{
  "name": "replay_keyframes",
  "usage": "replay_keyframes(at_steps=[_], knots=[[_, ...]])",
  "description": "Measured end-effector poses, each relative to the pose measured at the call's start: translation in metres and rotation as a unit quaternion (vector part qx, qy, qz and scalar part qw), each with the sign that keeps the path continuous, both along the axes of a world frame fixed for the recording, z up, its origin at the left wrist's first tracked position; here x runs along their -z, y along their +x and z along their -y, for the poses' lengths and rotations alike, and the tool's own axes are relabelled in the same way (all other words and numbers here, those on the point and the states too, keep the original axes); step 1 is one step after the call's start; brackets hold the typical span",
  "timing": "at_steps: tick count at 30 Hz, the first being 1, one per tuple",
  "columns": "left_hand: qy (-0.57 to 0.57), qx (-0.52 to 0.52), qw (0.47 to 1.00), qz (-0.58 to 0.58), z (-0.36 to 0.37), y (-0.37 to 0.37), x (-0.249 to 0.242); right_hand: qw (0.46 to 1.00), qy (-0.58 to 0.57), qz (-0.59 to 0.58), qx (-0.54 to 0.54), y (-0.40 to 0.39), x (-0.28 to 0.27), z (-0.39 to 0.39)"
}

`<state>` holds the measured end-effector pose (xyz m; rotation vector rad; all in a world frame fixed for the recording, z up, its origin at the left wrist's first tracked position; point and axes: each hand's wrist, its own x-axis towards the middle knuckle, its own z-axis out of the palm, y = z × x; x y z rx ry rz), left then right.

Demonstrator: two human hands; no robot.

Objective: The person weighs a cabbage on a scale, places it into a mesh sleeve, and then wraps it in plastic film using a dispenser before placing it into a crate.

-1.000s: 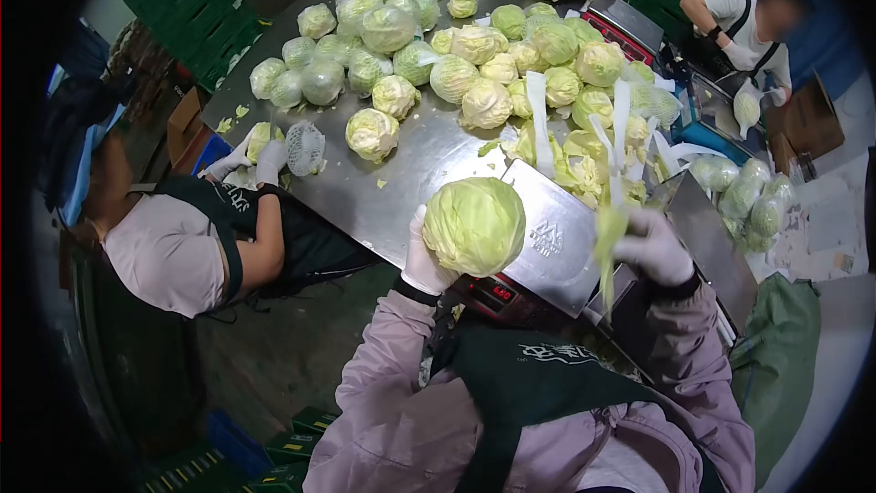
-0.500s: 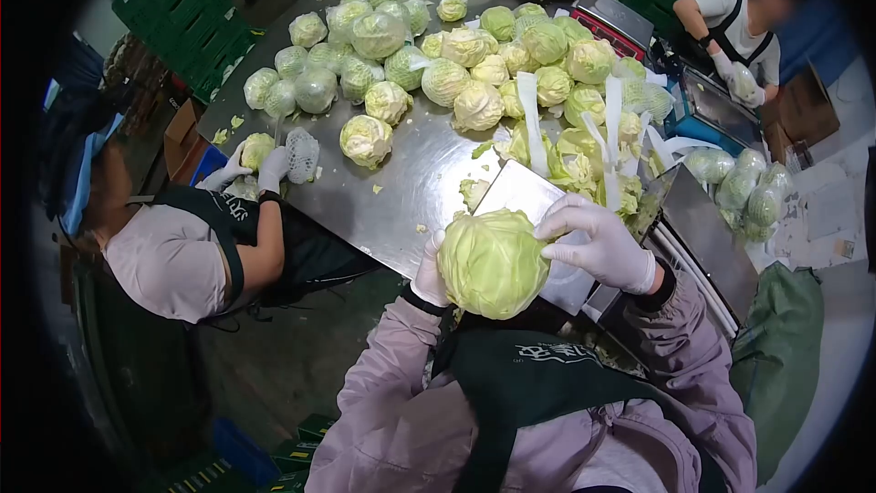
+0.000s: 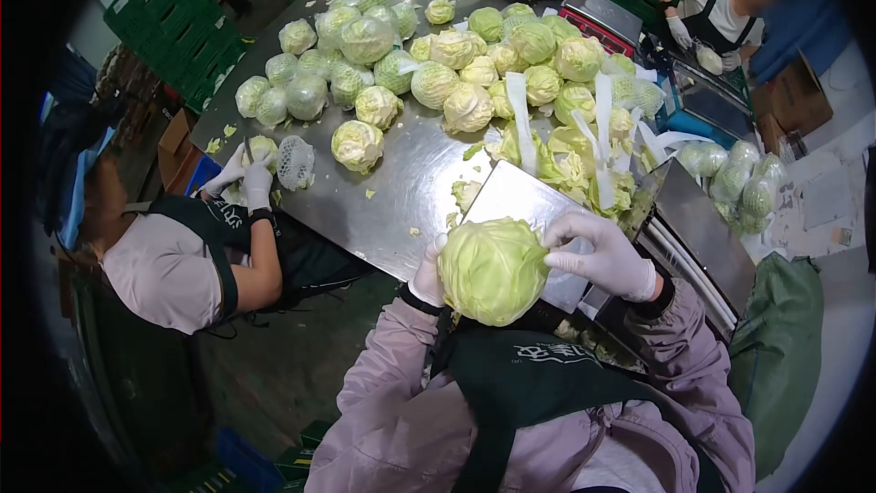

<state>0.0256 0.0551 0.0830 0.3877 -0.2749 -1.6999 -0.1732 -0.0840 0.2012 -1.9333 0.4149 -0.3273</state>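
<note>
A pale green cabbage is held up in front of my apron, just off the near edge of the steel table. Gloved in white, my left hand supports it from the left side, its fingers partly hidden behind the head. On the other side my right hand has thumb and fingers bent together at the cabbage's upper right edge, touching the outer leaves. Behind the cabbage lies a shiny metal plate. Past it are loose leaves and white strips.
Many cabbages, some in foam nets, cover the steel table. A co-worker on the left handles a cabbage; others work at the far side. Scales, bagged cabbages and a green sack are on the right.
My hands and the cabbage keep nearly the same pose. The view has shifted slightly. The left co-worker's hands have come closer together, and the upper-right co-worker's hands have moved apart and lower.
</note>
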Motion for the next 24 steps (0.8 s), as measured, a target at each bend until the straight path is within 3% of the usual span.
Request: replay_keyframes(at_steps=[3, 7, 9, 10, 14, 15, 17, 18, 19, 21, 22, 23, 24], knots=[[-0.014, 0.012, 1.0, -0.015, 0.001, -0.001, 0.001, 0.996, -0.08, 0.025, -0.031, 0.004, 0.001, -0.002], [0.003, -0.029, 0.999, -0.021, 0.0, -0.002, 0.005, 0.992, -0.098, 0.06, -0.049, -0.002, -0.012, 0.0], [0.002, -0.048, 0.997, -0.054, -0.002, 0.002, 0.016, 0.969, 0.16, 0.089, -0.165, -0.008, -0.025, -0.003], [0.002, -0.07, 0.994, -0.085, -0.002, 0.003, 0.018, 0.956, 0.198, 0.054, -0.212, -0.012, -0.034, -0.003], [-0.022, -0.101, 0.983, -0.153, 0.006, 0.006, 0.018, 0.948, 0.212, 0.045, -0.234, -0.009, -0.041, -0.008], [-0.077, -0.087, 0.974, -0.193, 0.008, 0.005, 0.017, 0.947, 0.211, 0.045, -0.236, -0.008, -0.037, -0.01], [-0.131, -0.075, 0.961, -0.23, 0.012, 0.001, 0.013, 0.985, 0.153, 0.05, -0.065, -0.006, -0.028, -0.015], [-0.085, -0.103, 0.969, -0.207, 0.013, -0.001, 0.009, 0.99, 0.121, 0.052, -0.056, -0.002, -0.024, -0.019], [-0.039, -0.13, 0.974, -0.183, 0.013, -0.003, 0.004, 0.99, 0.121, 0.053, -0.058, 0.001, -0.022, -0.02], [-0.047, -0.12, 0.976, -0.178, 0.014, -0.008, 0.002, 0.986, 0.115, -0.068, -0.104, 0.004, -0.018, -0.021], [-0.067, -0.114, 0.972, -0.193, 0.016, -0.008, 0.006, 0.99, 0.039, -0.081, -0.109, 0.004, -0.008, -0.022], [-0.088, -0.108, 0.968, -0.208, 0.017, -0.008, 0.009, 0.99, 0.039, -0.081, -0.109, 0.001, -0.007, -0.023], [-0.089, -0.108, 0.968, -0.208, 0.018, -0.007, 0.011, 0.973, 0.086, -0.088, -0.194, -0.004, -0.005, -0.024]])
